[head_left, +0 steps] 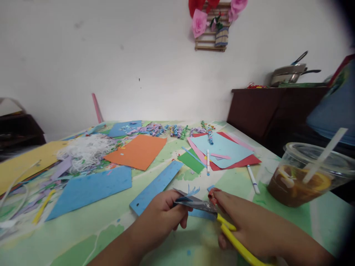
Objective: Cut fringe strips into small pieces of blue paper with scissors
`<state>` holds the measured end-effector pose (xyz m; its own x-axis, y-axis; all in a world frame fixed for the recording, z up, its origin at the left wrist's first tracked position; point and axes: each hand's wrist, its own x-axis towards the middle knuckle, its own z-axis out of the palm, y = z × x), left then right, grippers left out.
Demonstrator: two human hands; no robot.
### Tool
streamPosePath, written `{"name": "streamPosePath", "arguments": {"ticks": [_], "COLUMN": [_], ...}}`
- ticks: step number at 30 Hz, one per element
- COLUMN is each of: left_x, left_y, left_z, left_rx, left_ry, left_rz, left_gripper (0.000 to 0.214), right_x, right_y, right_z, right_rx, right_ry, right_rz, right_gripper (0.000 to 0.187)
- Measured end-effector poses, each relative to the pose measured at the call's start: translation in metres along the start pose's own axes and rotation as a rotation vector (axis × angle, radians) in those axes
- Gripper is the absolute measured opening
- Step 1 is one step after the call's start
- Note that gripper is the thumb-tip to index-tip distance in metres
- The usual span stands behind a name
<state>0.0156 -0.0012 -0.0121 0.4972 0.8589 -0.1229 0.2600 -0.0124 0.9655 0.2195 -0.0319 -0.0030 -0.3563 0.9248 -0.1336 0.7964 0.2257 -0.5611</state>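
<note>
Blue paper (189, 198) | left hand (164, 208): pinching it | right hand (245, 218): gripping scissors (209, 207) | clear cup (294, 157): brown drink (287, 192), 1 straw (325, 156)

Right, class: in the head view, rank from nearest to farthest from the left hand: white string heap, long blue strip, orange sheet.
1. Long blue strip: just beyond the left hand.
2. Orange sheet: farther back, slightly left.
3. White string heap: farthest, over left.

- Scissors (234, 241): yellow handles, grey blades
- Fringed paper (193, 191) at the blades: blue
- Tablecloth (111, 238): whitish and pale green, darker green patches
- Left sheets: blue sheet (91, 190), orange sheet (138, 151), yellow sheet (27, 159)
- Stringy heap (85, 147), left: white
- Far right: pale-blue sheet (230, 147) over red sheet (252, 160)
- Drink (291, 190), right: brown
</note>
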Motion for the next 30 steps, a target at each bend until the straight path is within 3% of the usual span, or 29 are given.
{"name": "streamPosePath", "arguments": {"ticks": [5,11,17,24,30], "left_x": [-0.002,-0.002,0.001,0.004,0.005], "left_y": [0.003,0.004,-0.003,-0.007,-0.010], "left_z": [-0.004,-0.005,-0.009,-0.014,-0.016], "left_rx": [0.117,0.111,-0.103,-0.348,-0.434], "left_ry": [0.011,0.009,-0.143,-0.294,-0.352], "left_rz": [0.045,0.050,-0.044,-0.117,-0.145], "left_gripper": [0.024,0.025,0.012,0.011,0.010], "right_x": [-0.001,-0.002,-0.001,0.000,0.000], "right_y": [0.002,0.005,0.006,0.008,0.009], "right_z": [0.003,0.008,0.010,0.012,0.013], "right_rx": [-0.012,-0.056,-0.078,-0.115,-0.141], "right_ry": [-0.018,-0.002,0.014,0.000,-0.010], "right_rz": [-0.026,-0.026,-0.026,-0.014,-0.031], "right_gripper": [0.044,0.048,0.047,0.045,0.037]}}
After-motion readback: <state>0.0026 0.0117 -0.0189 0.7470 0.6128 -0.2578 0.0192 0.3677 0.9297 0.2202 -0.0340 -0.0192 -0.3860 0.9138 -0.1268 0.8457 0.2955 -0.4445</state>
